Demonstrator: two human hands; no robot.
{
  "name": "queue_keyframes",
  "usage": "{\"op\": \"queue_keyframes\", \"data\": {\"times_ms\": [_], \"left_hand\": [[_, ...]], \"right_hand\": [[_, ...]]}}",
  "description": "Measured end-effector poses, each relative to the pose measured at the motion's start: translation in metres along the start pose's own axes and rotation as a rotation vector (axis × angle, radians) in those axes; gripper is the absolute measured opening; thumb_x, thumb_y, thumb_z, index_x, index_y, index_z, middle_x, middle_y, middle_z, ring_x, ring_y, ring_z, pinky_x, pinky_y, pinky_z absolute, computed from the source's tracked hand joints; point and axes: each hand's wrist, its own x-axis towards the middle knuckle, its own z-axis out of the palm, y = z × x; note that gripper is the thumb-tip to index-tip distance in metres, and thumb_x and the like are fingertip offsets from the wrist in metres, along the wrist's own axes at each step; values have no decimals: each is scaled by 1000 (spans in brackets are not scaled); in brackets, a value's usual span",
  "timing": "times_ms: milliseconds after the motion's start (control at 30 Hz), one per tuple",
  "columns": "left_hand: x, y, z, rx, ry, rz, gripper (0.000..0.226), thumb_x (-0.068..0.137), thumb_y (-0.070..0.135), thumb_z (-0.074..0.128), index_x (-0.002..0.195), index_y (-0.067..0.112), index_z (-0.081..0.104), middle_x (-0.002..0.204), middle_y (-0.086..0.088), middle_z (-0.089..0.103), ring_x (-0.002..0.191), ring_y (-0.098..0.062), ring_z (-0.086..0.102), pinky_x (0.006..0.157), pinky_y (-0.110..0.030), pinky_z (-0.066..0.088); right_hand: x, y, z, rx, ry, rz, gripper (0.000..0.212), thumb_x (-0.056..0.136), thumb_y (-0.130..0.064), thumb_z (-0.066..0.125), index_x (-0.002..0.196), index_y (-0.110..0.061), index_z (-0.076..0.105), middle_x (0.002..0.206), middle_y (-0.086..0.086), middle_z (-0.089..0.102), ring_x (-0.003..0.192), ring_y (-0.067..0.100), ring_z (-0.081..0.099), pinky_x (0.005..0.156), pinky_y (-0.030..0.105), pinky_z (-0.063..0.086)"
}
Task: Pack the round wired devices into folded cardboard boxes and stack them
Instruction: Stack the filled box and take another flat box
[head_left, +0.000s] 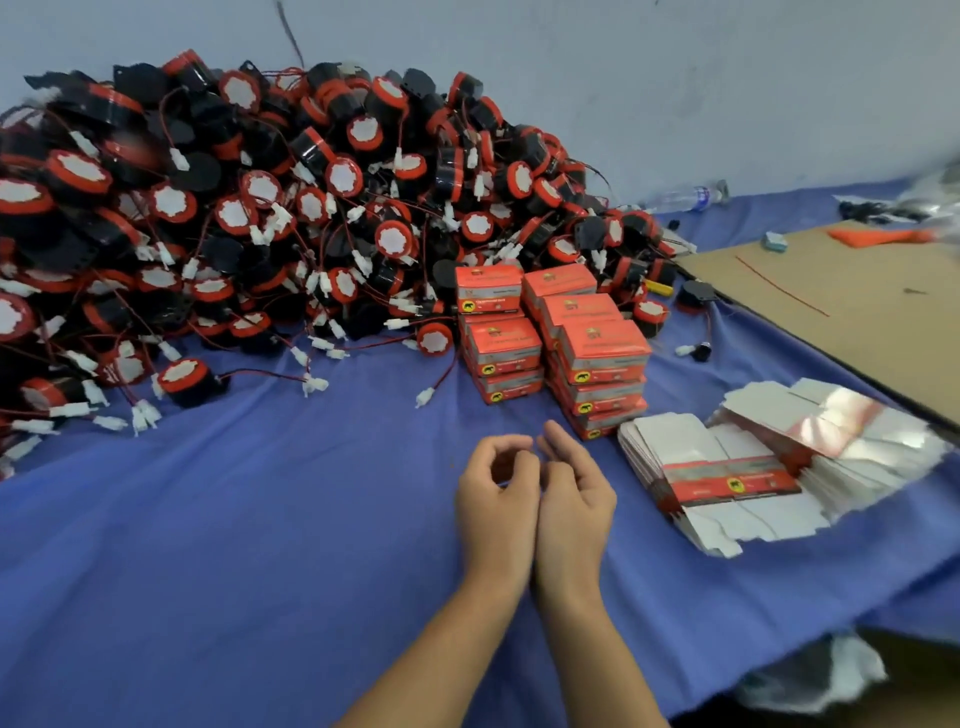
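Holding nothing right now: your left hand and right hand sit side by side at lower centre of the frame, touching along their inner edges, over bare blue cloth. Left fingers are curled loosely inward, right fingers are half spread with the palm turned toward the left. Neither pinches anything I can see.

Key relation for the next move:
- The stack of flat box blanks lies just right of your right hand, at centre right of the frame. Its long axis runs left-right with a slight downward tilt to the right. Right hand is clearly the nearer one.
- The pile of round wired devices fills the upper left. The closest loose one sits up and left of your left hand, well apart, with its red wire trailing right to a white plug. Left hand is nearer.
- Finished boxes stand stacked straight above your hands, between pile and blanks, in about 4 columns.

My read: right hand takes a blank, left fetches a device.

Labels: the boxes are red-orange with a grey band and a yellow oval carrying a black animal figure. There is a logo on the lids, but the text is too blurred to read. A clear bottle at upper right has a blue label, also unreadable.
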Motion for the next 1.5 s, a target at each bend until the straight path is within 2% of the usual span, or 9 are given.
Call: {"op": "queue_keyframes", "data": {"times_ms": [300, 400, 667, 900, 1033, 1100, 1200, 1400, 1500], "left_hand": [[-57, 1, 66, 144, -255, -75, 8, 93, 15, 70, 92, 22, 72, 85, 12, 74, 76, 4, 66, 67, -7, 47], [-64, -3, 88, 213, -251, -120, 5, 92, 24, 75, 90, 21, 71, 79, 13, 70, 73, 5, 62, 62, -4, 42], [-53, -21, 110, 285, -275, -258, 17, 84, 30, 82, 80, 24, 66, 71, 14, 67, 67, 5, 61, 56, -9, 43], [-55, -8, 98, 36, -260, -380, 9, 88, 13, 75, 83, 19, 70, 87, 2, 73, 76, -16, 69, 69, -29, 58], [-55, 17, 70, -219, -337, -471, 7, 95, 9, 71, 90, 12, 68, 86, 0, 71, 63, -5, 62, 61, -16, 52], [-55, 28, 48, -240, -343, -415, 6, 97, 9, 69, 94, 14, 69, 89, -2, 73, 63, -4, 62, 62, -15, 52], [-59, 38, 10, -233, -364, -272, 23, 100, 10, 65, 112, 28, 72, 85, 2, 75, 68, -5, 59, 67, -17, 52], [-71, 47, -76, -30, -195, 20, 40, 101, 10, 62, 124, 42, 68, 71, 17, 68, 62, 2, 55, 66, -15, 50], [-78, 48, -122, 105, -60, 99, 40, 100, 15, 65, 122, 48, 67, 81, 13, 72, 73, -8, 65, 74, -30, 59]], "right_hand": [[1, -35, -101, -362, 257, -254, 39, 94, -1, 54, 123, -21, 72, 115, -6, 71, 113, 13, 65, 95, 27, 49], [15, -41, -125, -637, 284, -322, 43, 90, -2, 56, 130, -13, 69, 129, 5, 68, 125, 27, 56, 106, 39, 44], [40, -37, -145, -1208, 118, -121, 44, 103, -28, 44, 147, -34, 53, 162, -9, 36, 143, 24, 24, 108, 47, 27], [25, -45, -146, -1060, 203, -207, 43, 102, -27, 51, 145, -31, 56, 158, -3, 42, 144, 28, 28, 112, 52, 28], [14, -58, -157, -953, 242, -275, 56, 98, -34, 60, 152, -28, 46, 156, 4, 44, 146, 29, 33, 114, 58, 32], [7, -66, -160, -865, 110, -312, 61, 96, -38, 67, 152, -31, 44, 152, -6, 48, 143, 13, 39, 113, 46, 39], [-8, -76, -154, -676, -113, -402, 56, 88, -29, 80, 134, -45, 52, 127, -32, 57, 115, -21, 50, 91, 6, 42], [-47, -76, -109, -756, -343, -493, 78, 79, -41, 86, 147, -37, 48, 134, -20, 60, 123, 5, 56, 99, 35, 51], [-72, -69, -80, -697, -459, -487, 77, 77, -37, 89, 140, -56, 48, 125, -32, 62, 115, -5, 57, 91, 22, 53]]}}
